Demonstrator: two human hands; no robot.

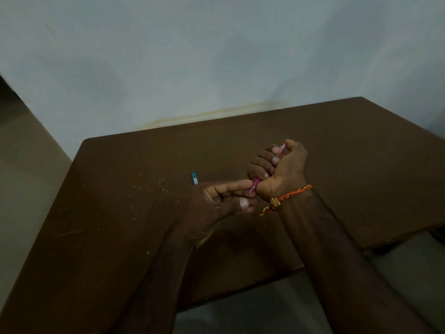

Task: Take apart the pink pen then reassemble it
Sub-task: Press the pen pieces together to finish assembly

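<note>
Pink pen (255, 183) sits right of centre in the frame, mostly buried in the right hand (280, 168), which is closed in a fist around the barrel. You can see the pale top end poking out at the upper side of the fist and the tip end sticking out at the lower left. Left hand (222, 201) is just below and left of it, thumb and fingers pinching the tip end, so both hands are on the pen above the brown table (120, 213). Orange and yellow thread band (286, 197) is around the right wrist. Small teal thing (194, 178) lies on the table just past the left hand, partly hidden, can't tell what it is.
</note>
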